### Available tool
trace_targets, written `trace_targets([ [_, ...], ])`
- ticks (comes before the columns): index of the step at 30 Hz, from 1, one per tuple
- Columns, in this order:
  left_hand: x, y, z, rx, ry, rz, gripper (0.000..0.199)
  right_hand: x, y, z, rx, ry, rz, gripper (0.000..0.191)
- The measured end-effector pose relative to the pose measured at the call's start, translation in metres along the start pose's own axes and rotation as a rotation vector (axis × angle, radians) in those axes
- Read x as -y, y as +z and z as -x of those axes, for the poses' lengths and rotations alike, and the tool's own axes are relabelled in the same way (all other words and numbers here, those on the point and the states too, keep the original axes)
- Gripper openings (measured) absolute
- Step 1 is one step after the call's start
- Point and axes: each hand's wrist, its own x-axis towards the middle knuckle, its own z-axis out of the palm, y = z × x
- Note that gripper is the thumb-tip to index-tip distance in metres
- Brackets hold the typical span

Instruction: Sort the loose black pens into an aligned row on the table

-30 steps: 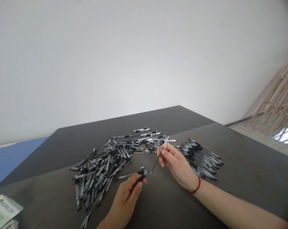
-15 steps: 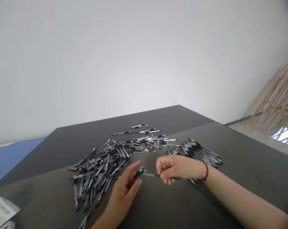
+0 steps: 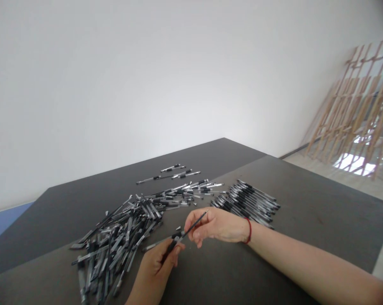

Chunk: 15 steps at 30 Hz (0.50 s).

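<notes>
My left hand [image 3: 161,260] is closed around a black-gripped pen barrel [image 3: 170,249] at the lower middle. Above and to its right, my right hand [image 3: 207,226] pinches a thin dark refill [image 3: 195,222], whose lower end meets the top of the barrel. Another pen [image 3: 156,244] lies just behind my left hand. To the left spreads a loose heap of pens [image 3: 118,245], pointing many ways. Beyond my right hand, a row of pens [image 3: 248,201] lies side by side.
The dark table [image 3: 312,203] has a seam across it. Several pens [image 3: 179,174] lie apart near the back. A white wall rises behind, a blue surface [image 3: 7,218] shows at far left, and wooden racks [image 3: 353,114] stand at right.
The view has shifted right. My left hand has closed on the barrel, and my right hand has brought the thin refill from a flat position to a steep slant against it.
</notes>
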Motion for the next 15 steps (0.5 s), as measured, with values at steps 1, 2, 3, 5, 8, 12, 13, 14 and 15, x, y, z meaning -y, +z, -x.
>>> trace_targets([
  [1,-0.0002,0.0005,-0.0002,-0.006,-0.013,-0.004,0.031,-0.0016,0.0014,-0.0014,-0.054,-0.036,0.048,0.028],
  [2,-0.0007,0.0009,-0.0004,-0.015,-0.026,-0.006,0.033,-0.0025,0.0019,-0.0026,-0.114,-0.074,0.092,0.026],
  [3,-0.0017,0.0010,-0.0006,-0.023,-0.041,-0.006,0.034,-0.0027,0.0018,-0.0036,-0.179,-0.115,0.124,0.025],
  [5,-0.0043,0.0008,-0.0010,-0.028,-0.073,0.000,0.034,-0.0013,-0.0001,-0.0048,-0.301,-0.201,0.147,0.025],
  [8,-0.0079,0.0006,-0.0010,-0.014,-0.095,0.006,0.033,0.0020,-0.0025,-0.0048,-0.413,-0.313,0.156,0.024],
  [12,-0.0095,0.0014,0.0000,-0.001,-0.102,-0.006,0.034,0.0035,0.0014,-0.0027,-0.439,-0.319,0.262,0.025],
  [13,-0.0094,0.0017,0.0002,-0.004,-0.105,-0.010,0.034,0.0036,0.0029,-0.0021,-0.439,-0.311,0.288,0.026],
  [14,-0.0093,0.0020,0.0003,-0.006,-0.106,-0.014,0.034,0.0039,0.0044,-0.0015,-0.439,-0.306,0.310,0.026],
  [15,-0.0092,0.0022,0.0004,-0.007,-0.106,-0.018,0.033,0.0043,0.0055,-0.0010,-0.441,-0.305,0.329,0.026],
])
